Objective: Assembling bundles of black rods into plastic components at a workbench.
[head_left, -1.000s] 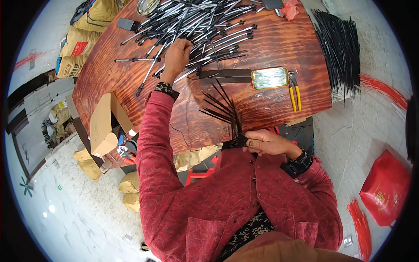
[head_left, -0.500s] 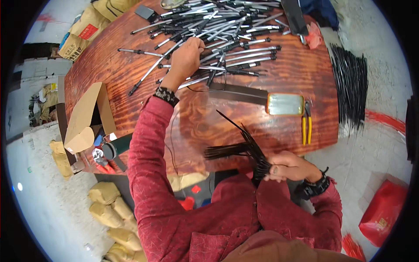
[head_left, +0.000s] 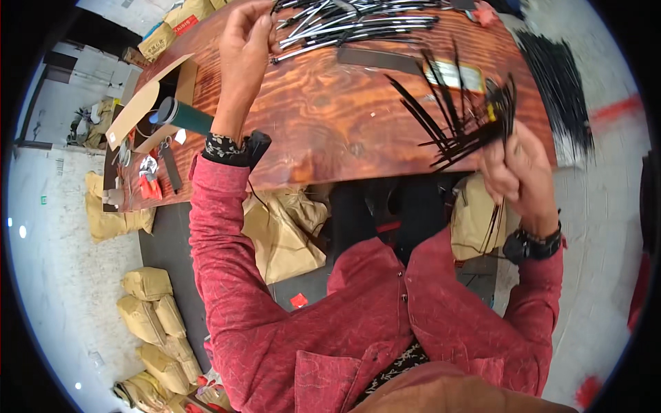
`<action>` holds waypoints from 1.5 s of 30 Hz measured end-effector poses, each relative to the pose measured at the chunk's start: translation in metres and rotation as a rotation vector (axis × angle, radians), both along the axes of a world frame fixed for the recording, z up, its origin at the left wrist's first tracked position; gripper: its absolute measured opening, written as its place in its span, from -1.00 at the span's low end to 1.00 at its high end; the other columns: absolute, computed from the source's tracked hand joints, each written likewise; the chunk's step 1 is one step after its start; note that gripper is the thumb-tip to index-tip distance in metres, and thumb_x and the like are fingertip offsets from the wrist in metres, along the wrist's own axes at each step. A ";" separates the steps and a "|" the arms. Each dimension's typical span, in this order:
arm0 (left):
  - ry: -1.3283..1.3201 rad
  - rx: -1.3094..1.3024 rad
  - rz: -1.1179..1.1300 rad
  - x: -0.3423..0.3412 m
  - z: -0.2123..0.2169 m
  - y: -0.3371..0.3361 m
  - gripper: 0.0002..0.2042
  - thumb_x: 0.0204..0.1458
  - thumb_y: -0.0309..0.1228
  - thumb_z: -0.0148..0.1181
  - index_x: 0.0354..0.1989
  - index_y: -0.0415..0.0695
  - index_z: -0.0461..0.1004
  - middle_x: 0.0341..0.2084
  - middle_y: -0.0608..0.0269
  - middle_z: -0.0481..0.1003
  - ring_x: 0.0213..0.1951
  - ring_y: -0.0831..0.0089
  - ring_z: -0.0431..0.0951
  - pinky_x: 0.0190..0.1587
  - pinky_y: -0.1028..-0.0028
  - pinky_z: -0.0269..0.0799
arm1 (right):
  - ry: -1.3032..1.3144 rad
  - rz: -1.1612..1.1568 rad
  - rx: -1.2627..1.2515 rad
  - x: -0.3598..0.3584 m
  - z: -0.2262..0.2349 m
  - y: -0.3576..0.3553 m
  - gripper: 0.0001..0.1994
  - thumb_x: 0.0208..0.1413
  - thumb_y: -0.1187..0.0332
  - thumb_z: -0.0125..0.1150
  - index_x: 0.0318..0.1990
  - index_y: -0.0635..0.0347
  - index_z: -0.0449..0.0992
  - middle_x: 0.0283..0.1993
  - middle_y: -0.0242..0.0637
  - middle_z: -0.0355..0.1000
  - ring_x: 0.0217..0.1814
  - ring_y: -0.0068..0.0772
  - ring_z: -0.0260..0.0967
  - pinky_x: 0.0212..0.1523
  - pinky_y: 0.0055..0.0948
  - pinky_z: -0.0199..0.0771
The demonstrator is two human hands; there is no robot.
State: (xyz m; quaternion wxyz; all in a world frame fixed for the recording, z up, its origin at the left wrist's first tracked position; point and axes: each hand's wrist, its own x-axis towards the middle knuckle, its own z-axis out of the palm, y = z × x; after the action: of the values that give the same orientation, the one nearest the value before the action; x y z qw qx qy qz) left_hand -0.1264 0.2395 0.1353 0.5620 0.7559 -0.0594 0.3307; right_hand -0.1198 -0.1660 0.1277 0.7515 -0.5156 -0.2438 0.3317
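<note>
Reddish wood grain fills the table (head_left: 330,117) under your arms, its near edge bowing across the middle of the view. Your right hand (head_left: 518,172), at about 3 o'clock, is closed around a bundle of black cable ties (head_left: 458,120) that fan up and left over the wood. Your left hand (head_left: 244,41), at 11 o'clock, pinches at the pile of metal-tipped rods (head_left: 351,27) along the far edge; whether it has one free is hard to tell. You seem to be at the gathering step, so the next move calls for bringing rods and ties together over bare wood. Room lies open mid-table; a cardboard box (head_left: 148,103) crowds 10 o'clock, loose black ties (head_left: 558,82) lie at 2 o'clock.
</note>
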 end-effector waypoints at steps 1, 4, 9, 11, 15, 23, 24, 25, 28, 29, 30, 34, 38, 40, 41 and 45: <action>-0.006 0.010 -0.010 -0.014 -0.001 -0.008 -0.80 0.28 -0.52 0.05 0.03 -0.24 0.45 -0.37 0.37 0.43 -0.39 0.66 0.41 -0.36 0.61 0.41 | -0.009 0.012 0.066 -0.009 0.005 -0.007 -0.69 0.43 0.15 -0.05 -0.12 0.27 0.39 -0.67 -0.54 0.05 -0.76 -0.71 -0.07 -0.72 -0.61 0.12; 0.236 -0.206 0.077 -0.041 -0.024 -0.030 -0.82 0.28 -0.52 0.03 0.01 -0.26 0.43 -0.43 0.33 0.45 -0.48 0.58 0.43 -0.43 0.57 0.47 | 0.026 0.036 0.109 -0.038 0.005 -0.029 -0.72 0.44 0.18 -0.07 -0.15 0.24 0.38 -0.66 -0.56 0.04 -0.74 -0.73 -0.08 -0.71 -0.61 0.11; 0.452 -0.457 0.106 -0.035 -0.103 -0.038 -0.85 0.27 -0.51 0.05 -0.05 -0.22 0.44 -0.41 0.33 0.39 -0.50 0.58 0.38 -0.47 0.55 0.41 | 0.063 0.116 0.098 -0.077 -0.007 -0.041 -0.73 0.44 0.19 -0.08 -0.16 0.21 0.39 -0.63 -0.58 0.06 -0.71 -0.75 -0.06 -0.67 -0.63 0.12; 0.427 -0.272 0.218 -0.023 -0.133 -0.033 -0.79 0.28 -0.41 0.07 0.01 -0.22 0.45 -0.29 0.25 0.49 -0.33 0.45 0.51 -0.29 0.41 0.54 | 0.132 0.185 0.121 -0.086 -0.013 -0.040 -0.74 0.45 0.19 -0.07 -0.16 0.19 0.41 -0.61 -0.59 0.08 -0.68 -0.77 -0.04 -0.62 -0.66 0.14; 0.213 0.860 0.594 -0.024 -0.160 0.012 -0.67 0.25 -0.28 0.14 0.07 -0.24 0.44 -0.12 0.17 0.52 -0.10 0.29 0.53 -0.02 0.25 0.49 | 0.131 0.198 0.155 -0.090 -0.026 -0.024 -0.74 0.45 0.18 -0.08 -0.16 0.17 0.42 -0.59 -0.60 0.10 -0.66 -0.79 -0.01 -0.58 -0.68 0.17; 0.568 0.010 -0.619 -0.093 -0.086 -0.096 -0.19 0.10 -0.19 0.34 0.46 -0.20 0.07 0.34 0.02 0.27 0.35 0.23 0.28 0.41 0.26 0.11 | 0.215 0.149 0.180 -0.073 -0.030 0.001 -0.73 0.46 0.18 -0.09 -0.16 0.16 0.43 -0.58 -0.61 0.11 -0.65 -0.80 0.03 -0.56 -0.67 0.21; 0.438 0.021 -0.592 -0.101 -0.096 -0.112 -0.26 0.09 -0.25 0.35 0.40 -0.22 0.15 0.30 0.09 0.31 0.30 0.27 0.32 0.36 0.29 0.17 | 0.218 0.156 0.172 -0.071 -0.029 0.009 -0.73 0.46 0.18 -0.09 -0.16 0.16 0.43 -0.58 -0.61 0.11 -0.65 -0.80 0.03 -0.56 -0.67 0.21; 0.317 0.025 -0.562 -0.107 -0.106 -0.126 -0.33 0.08 -0.32 0.36 0.35 -0.24 0.24 0.25 0.16 0.35 0.25 0.31 0.35 0.31 0.32 0.22 | 0.241 0.184 0.190 -0.072 -0.028 0.019 -0.73 0.46 0.18 -0.09 -0.16 0.17 0.43 -0.58 -0.61 0.11 -0.65 -0.80 0.03 -0.56 -0.67 0.21; 0.603 -0.143 -0.756 -0.117 -0.106 -0.157 -0.18 -0.01 -0.32 0.44 0.39 -0.22 0.08 0.01 0.08 0.52 0.18 0.18 0.47 0.28 0.21 0.35 | 0.304 0.249 0.211 -0.076 -0.027 0.038 -0.73 0.46 0.18 -0.09 -0.15 0.18 0.42 -0.58 -0.61 0.11 -0.66 -0.80 0.02 -0.58 -0.68 0.22; 0.607 -0.163 -0.743 -0.121 -0.108 -0.162 -0.18 -0.01 -0.32 0.44 0.39 -0.22 0.08 0.01 0.08 0.52 0.18 0.18 0.47 0.28 0.21 0.35 | 0.294 0.260 0.222 -0.078 -0.025 0.042 -0.73 0.46 0.18 -0.09 -0.15 0.19 0.42 -0.59 -0.61 0.11 -0.66 -0.79 0.02 -0.58 -0.67 0.22; 0.593 -0.147 -0.670 -0.123 -0.110 -0.167 -0.29 0.03 -0.34 0.38 0.33 -0.22 0.14 -0.03 0.10 0.53 0.14 0.20 0.49 0.24 0.21 0.38 | 0.280 0.275 0.232 -0.079 -0.023 0.045 -0.72 0.46 0.17 -0.09 -0.16 0.19 0.41 -0.59 -0.60 0.10 -0.66 -0.79 0.02 -0.58 -0.66 0.22; 0.561 0.011 -0.483 -0.130 -0.100 -0.169 -0.58 0.14 -0.39 0.21 0.15 -0.23 0.32 -0.11 0.14 0.55 0.06 0.26 0.53 0.14 0.22 0.44 | 0.213 0.299 0.249 -0.080 -0.021 0.044 -0.72 0.45 0.17 -0.07 -0.16 0.21 0.41 -0.59 -0.57 0.14 -0.65 -0.77 0.03 -0.57 -0.65 0.23; 0.393 0.291 -0.439 -0.121 -0.046 -0.153 -0.76 0.18 -0.44 0.15 -0.01 -0.21 0.47 -0.09 0.12 0.54 0.00 0.28 0.53 0.07 0.28 0.44 | -0.023 0.287 0.177 -0.101 -0.018 0.031 -0.71 0.44 0.18 -0.04 -0.16 0.27 0.40 -0.55 -0.50 0.24 -0.61 -0.71 0.10 -0.54 -0.63 0.25; 0.246 0.308 -0.473 -0.099 -0.039 -0.140 -0.81 0.15 -0.49 0.21 -0.07 -0.20 0.53 -0.06 0.10 0.53 -0.02 0.24 0.52 0.05 0.32 0.42 | -0.120 0.273 0.137 -0.105 -0.026 0.029 -0.70 0.43 0.19 -0.03 -0.16 0.29 0.40 -0.54 -0.47 0.28 -0.59 -0.69 0.13 -0.53 -0.62 0.27; 0.034 0.557 -0.340 -0.083 -0.038 -0.130 -0.80 0.11 -0.50 0.20 -0.08 -0.21 0.52 -0.08 0.08 0.54 -0.04 0.17 0.52 0.04 0.31 0.43 | -0.228 0.299 0.113 -0.104 -0.039 0.035 -0.72 0.43 0.22 -0.02 -0.15 0.32 0.40 -0.51 -0.43 0.32 -0.57 -0.67 0.17 -0.51 -0.60 0.29; 0.114 0.645 -0.212 -0.072 -0.085 -0.120 -0.78 0.03 -0.51 0.20 -0.13 -0.21 0.49 -0.08 0.04 0.53 -0.01 0.02 0.49 0.05 0.25 0.40 | -0.441 0.297 0.049 -0.101 -0.112 0.046 -0.75 0.42 0.30 -0.04 -0.12 0.36 0.40 -0.41 -0.33 0.41 -0.51 -0.60 0.27 -0.45 -0.53 0.36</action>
State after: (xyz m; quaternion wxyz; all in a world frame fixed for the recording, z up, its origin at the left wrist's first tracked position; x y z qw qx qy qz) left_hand -0.1986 0.1192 0.0503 0.3276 0.9016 -0.2077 0.1918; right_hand -0.2208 -0.1198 0.0158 0.6354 -0.5158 -0.4825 0.3121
